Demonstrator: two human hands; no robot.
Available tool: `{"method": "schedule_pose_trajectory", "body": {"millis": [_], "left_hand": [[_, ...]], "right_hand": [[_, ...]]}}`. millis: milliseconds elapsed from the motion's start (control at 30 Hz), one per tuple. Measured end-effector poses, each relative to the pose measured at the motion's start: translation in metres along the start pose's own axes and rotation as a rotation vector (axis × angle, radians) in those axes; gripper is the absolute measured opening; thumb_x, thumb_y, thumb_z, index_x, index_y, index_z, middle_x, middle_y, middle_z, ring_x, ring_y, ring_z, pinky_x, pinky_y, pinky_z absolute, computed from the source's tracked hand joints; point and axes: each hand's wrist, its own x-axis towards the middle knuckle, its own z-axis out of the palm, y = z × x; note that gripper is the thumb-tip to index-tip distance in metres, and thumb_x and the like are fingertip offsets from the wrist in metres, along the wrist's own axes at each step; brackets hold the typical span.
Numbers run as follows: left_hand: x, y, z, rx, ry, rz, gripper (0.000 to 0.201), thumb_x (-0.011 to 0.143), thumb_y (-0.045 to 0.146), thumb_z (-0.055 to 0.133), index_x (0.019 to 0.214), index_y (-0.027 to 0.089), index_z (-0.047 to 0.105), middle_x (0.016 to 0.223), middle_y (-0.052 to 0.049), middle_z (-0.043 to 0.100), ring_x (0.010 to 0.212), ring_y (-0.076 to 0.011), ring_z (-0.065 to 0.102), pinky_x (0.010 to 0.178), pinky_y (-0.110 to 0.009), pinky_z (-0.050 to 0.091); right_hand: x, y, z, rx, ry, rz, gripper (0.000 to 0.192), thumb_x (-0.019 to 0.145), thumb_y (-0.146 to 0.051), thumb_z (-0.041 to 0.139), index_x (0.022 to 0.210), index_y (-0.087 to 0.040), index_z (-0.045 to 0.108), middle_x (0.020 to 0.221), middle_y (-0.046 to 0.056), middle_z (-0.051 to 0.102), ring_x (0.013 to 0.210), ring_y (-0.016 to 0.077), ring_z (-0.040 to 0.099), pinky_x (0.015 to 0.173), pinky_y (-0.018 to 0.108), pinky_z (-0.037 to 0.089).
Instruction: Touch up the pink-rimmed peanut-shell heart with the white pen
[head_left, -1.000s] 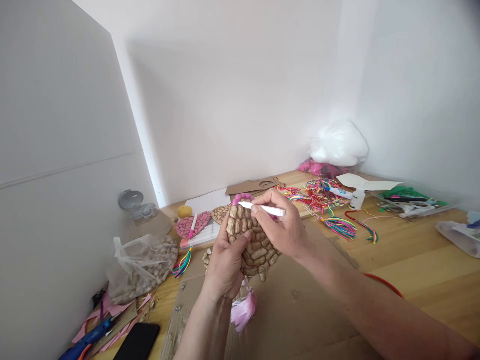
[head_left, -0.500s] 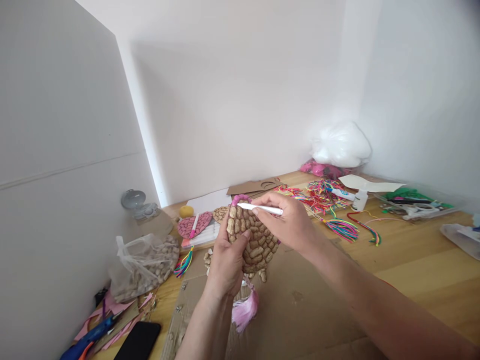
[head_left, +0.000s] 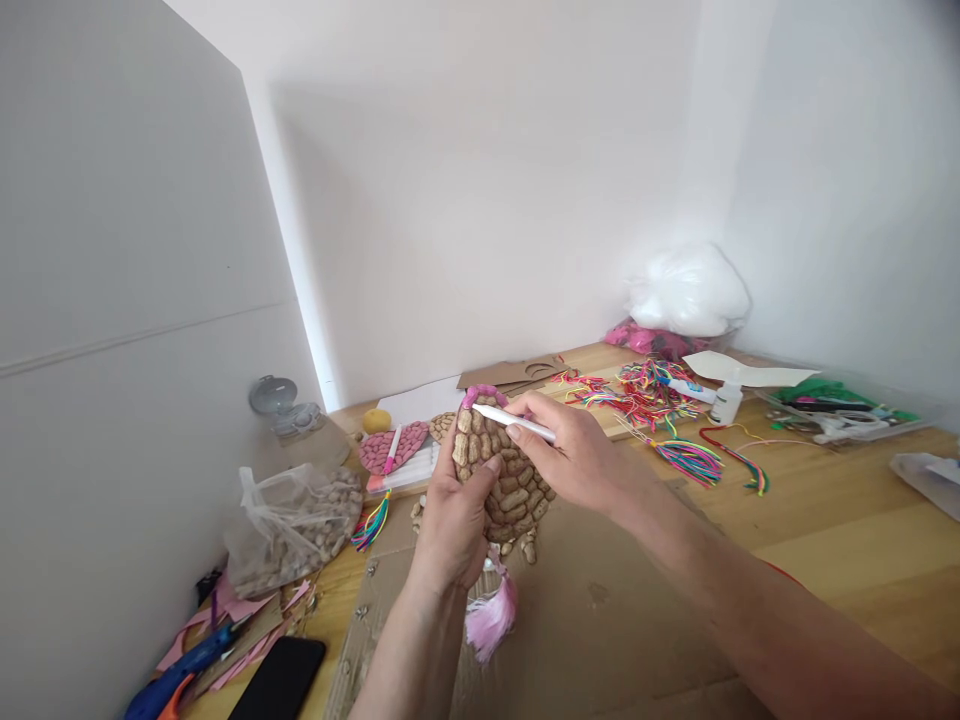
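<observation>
My left hand [head_left: 457, 510] grips the side of a peanut-covered craft piece [head_left: 510, 480], its thumb pressed across the front. Most of the peanuts are plain tan, while those along the top edge are coloured pinkish purple. Between the thumb and fingers of my right hand [head_left: 562, 440] is a white marker [head_left: 517, 420]. The marker's tip meets or nearly meets the upper left peanuts, close to the coloured ones. A pink tassel [head_left: 491, 615] hangs below the piece. My left hand hides its left edge.
Cardboard [head_left: 600, 620] lies under my hands. On the left are a bag of peanuts [head_left: 300, 525], a glue gun [head_left: 187, 670] and a black phone [head_left: 281, 680]. Behind stands a pink peanut heart [head_left: 409, 447]. Colourful cords [head_left: 652, 390], a small bottle [head_left: 726, 402] and a plastic tray [head_left: 847, 415] occupy the right.
The marker has tilted slightly and its tip sits a little lower, off the coloured top edge. My left hand keeps its hold on the peanut piece. The whole view has shifted slightly.
</observation>
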Motion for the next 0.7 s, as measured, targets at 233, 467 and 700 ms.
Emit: {"method": "schedule_pose_trajectory", "body": {"millis": [233, 467, 700], "left_hand": [[-0.001, 0.002, -0.003, -0.015, -0.007, -0.014, 0.082, 0.084, 0.010, 0.067, 0.152, 0.039, 0.032, 0.128, -0.006, 0.069, 0.118, -0.0263, 0.066, 0.102, -0.043, 0.053], [0.001, 0.004, -0.004, 0.002, -0.019, 0.003, 0.078, 0.084, 0.011, 0.066, 0.151, 0.038, 0.035, 0.127, -0.005, 0.069, 0.116, -0.0262, 0.067, 0.099, -0.042, 0.055], [0.002, 0.002, -0.003, 0.010, -0.020, -0.007, 0.075, 0.083, 0.012, 0.067, 0.149, 0.036, 0.039, 0.132, -0.007, 0.066, 0.119, -0.0272, 0.065, 0.101, -0.043, 0.054]], "right_hand": [[-0.002, 0.004, 0.002, -0.072, 0.023, -0.116, 0.017, 0.098, -0.019, 0.048, 0.107, -0.023, 0.061, 0.087, 0.002, 0.066, 0.075, 0.0155, 0.056, 0.067, 0.026, 0.038], [-0.001, 0.007, 0.006, -0.142, 0.051, -0.207, 0.023, 0.097, -0.017, 0.046, 0.113, -0.023, 0.061, 0.097, 0.006, 0.069, 0.090, 0.0202, 0.060, 0.080, 0.030, 0.042], [-0.005, -0.004, 0.002, -0.111, -0.012, -0.037, 0.015, 0.101, -0.028, 0.044, 0.106, -0.024, 0.057, 0.080, -0.001, 0.063, 0.069, 0.0143, 0.053, 0.066, 0.026, 0.035]]}}
